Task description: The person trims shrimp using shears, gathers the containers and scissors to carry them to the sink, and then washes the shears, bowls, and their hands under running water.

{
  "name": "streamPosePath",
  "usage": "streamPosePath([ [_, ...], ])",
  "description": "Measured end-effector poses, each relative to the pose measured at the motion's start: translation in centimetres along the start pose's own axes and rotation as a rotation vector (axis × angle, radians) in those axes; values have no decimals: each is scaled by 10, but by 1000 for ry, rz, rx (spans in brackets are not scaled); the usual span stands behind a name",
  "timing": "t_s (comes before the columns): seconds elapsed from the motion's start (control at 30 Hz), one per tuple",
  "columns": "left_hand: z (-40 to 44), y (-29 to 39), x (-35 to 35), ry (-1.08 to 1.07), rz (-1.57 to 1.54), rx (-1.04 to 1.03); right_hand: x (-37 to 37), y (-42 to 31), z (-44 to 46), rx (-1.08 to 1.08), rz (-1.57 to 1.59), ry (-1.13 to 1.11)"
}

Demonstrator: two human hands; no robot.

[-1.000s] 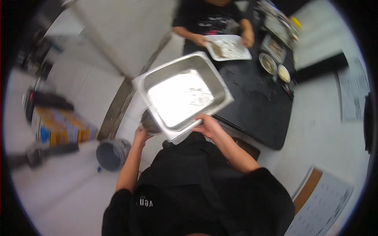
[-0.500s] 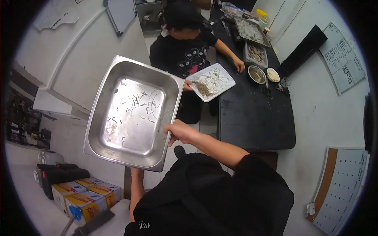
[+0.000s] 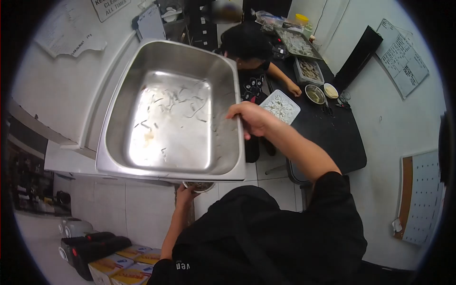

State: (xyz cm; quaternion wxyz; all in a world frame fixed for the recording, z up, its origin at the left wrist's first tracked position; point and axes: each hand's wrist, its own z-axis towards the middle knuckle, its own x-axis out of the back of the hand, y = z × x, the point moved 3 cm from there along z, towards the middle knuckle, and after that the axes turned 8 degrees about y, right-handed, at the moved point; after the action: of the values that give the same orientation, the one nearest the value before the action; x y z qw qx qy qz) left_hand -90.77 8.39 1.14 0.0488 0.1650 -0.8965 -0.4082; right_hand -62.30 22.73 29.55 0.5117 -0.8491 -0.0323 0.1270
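A deep steel pan (image 3: 178,168) with dark thin strips and bits on its bottom fills the left centre of the view. My right hand (image 3: 250,118) grips its right rim, fingers inside the wall. Below the pan's lower edge, my left hand (image 3: 185,195) is closed on a round bowl (image 3: 199,186) with brownish contents, partly hidden by the pan. Beyond my right forearm a white tray (image 3: 281,107) with pale pieces is beside a co-worker in a black cap (image 3: 246,40).
A black table (image 3: 339,135) at the right bears a metal bowl (image 3: 315,94), a small white bowl (image 3: 331,90), a plastic container (image 3: 308,70) and a metal tray (image 3: 298,43). Cardboard boxes (image 3: 114,266) and black jugs (image 3: 90,247) stand at the lower left. Whiteboards hang on the right wall.
The steel pan has moved up and left, towards the camera. The bowl in my left hand shows again below it. The co-worker's white tray has shifted onto the table side as the view turned.
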Motion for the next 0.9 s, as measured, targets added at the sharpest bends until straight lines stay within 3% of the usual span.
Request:
streamPosePath([
  [0.17,26,33,-7,-127,52,-13,4,-41,-4,-37,110,87],
  [0.33,49,44,-20,-198,64,34,10,-98,13,203,36,222],
  [0.43,73,47,-31,-198,109,34,10,-139,23,248,110,156],
  [0.47,80,49,-36,-214,86,38,11,-150,25,156,198,157],
  [0.5,85,51,-41,-228,65,43,18,-163,33,239,154,148],
  [0.63,94,75,-61,-145,43,58,31,-203,67,434,118,205],
  [0.7,103,88,-71,-194,-14,11,33,-213,88,440,164,205],
  [0.9,139,135,-97,-59,-28,-71,75,-233,194,434,247,72],
])
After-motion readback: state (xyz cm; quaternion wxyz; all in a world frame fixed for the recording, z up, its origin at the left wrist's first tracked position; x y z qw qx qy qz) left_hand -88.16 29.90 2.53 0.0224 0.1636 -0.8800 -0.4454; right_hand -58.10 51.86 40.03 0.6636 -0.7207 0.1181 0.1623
